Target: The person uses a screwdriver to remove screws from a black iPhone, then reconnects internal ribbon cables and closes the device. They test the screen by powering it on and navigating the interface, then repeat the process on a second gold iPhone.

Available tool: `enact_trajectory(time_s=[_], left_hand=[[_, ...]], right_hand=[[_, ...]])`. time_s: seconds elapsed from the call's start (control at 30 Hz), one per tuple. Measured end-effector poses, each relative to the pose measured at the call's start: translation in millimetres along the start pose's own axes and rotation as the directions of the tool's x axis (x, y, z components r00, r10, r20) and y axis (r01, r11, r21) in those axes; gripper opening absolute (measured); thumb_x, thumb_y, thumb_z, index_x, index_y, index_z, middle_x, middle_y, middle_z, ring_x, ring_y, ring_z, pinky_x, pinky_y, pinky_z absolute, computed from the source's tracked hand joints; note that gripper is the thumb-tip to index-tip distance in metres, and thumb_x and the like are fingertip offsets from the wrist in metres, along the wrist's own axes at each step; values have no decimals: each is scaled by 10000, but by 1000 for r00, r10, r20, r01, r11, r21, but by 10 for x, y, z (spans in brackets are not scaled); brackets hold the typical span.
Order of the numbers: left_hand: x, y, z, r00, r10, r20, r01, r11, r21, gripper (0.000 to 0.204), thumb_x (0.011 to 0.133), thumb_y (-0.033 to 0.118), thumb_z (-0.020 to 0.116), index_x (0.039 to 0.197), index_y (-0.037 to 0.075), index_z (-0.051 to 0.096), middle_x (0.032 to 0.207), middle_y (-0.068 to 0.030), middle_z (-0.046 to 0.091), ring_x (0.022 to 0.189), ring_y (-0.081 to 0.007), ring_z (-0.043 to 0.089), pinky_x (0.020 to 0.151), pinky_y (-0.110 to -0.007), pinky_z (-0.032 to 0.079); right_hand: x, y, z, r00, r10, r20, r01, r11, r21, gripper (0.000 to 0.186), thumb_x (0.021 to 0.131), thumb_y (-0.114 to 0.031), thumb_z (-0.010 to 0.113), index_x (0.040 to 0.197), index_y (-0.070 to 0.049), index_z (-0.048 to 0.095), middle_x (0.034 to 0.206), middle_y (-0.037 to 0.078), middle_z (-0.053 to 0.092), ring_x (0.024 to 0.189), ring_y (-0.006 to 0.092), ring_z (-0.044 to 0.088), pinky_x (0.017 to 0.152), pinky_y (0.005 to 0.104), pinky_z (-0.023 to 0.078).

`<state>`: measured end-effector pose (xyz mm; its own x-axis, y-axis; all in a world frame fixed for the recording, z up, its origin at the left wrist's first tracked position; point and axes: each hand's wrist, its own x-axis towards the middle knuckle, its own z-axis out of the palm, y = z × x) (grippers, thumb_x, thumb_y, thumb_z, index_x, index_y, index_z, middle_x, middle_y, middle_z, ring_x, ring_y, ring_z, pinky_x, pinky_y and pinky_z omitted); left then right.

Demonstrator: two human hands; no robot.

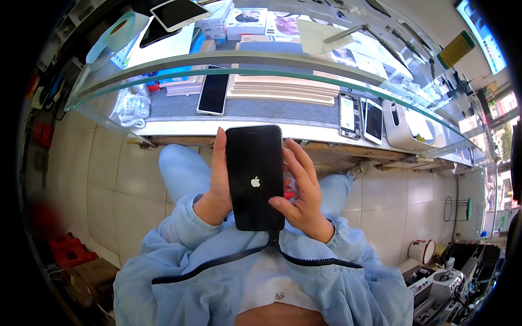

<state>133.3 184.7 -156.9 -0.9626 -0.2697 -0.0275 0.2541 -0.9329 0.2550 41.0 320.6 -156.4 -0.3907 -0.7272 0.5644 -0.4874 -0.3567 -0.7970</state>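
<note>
A black smartphone (254, 157) is held upright between my two hands, its dark screen facing me with a small white logo lit near the middle. My left hand (219, 182) grips its left edge, thumb along the side and the other fingers hidden behind. On the right edge, my right hand (300, 190) has its thumb at the lower side and its fingers along the upper side. The phone is above my lap, in front of the glass counter.
Ahead is a glass counter edge (217, 71). On its lower shelf lie another phone (213, 93), a stack of flat boards (283, 89), coiled white cables (134, 106), an opened phone (349, 115), a white phone (373, 120) and a white holder (397, 127). A red crate (70, 251) stands on the floor.
</note>
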Motion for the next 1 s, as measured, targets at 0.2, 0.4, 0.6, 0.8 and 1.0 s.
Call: enact_trajectory(time_s=[0.2,0.4,0.6,0.8,1.0], left_hand=[[11,-33,79,999,-27,46,27,1000,7,765,882,681,315,1226,26,509,1117,-151,599,973,-278,629,817,-437,547],[20,-41,47,998,-25,53,25,1000,18,769,890,675,288,1237,23,500,1118,-165,601,977,-292,633,802,-463,553],[10,-57,202,999,13,44,-17,997,78,767,886,676,303,1222,16,502,1095,-173,606,980,-304,627,816,-472,542],[27,-40,92,987,-27,160,35,998,-45,792,875,686,325,1260,11,477,1155,-191,571,1022,-317,597,845,-466,525],[-6,-41,123,997,-14,72,10,998,56,888,854,733,270,1304,-18,414,1129,-209,577,1000,-330,604,798,-491,548]], right_hand=[[-45,-37,-15,996,90,3,-90,984,155,726,784,-176,737,1371,34,365,1439,196,297,1248,297,437,893,332,502],[-50,-19,-52,995,94,-18,-93,995,46,681,763,-159,746,1334,33,427,1388,199,393,1232,291,457,900,321,472],[-18,20,-48,996,-15,-82,12,1000,-29,640,778,-203,736,1307,32,463,1375,199,420,1137,280,540,850,314,500],[10,-46,-67,996,-17,-88,13,998,-56,610,791,-235,728,1275,49,490,1328,198,463,1073,258,576,800,294,533],[29,-29,-54,995,-46,-85,40,997,-70,602,783,-218,731,1261,60,492,1311,217,473,1063,277,571,843,326,513]])
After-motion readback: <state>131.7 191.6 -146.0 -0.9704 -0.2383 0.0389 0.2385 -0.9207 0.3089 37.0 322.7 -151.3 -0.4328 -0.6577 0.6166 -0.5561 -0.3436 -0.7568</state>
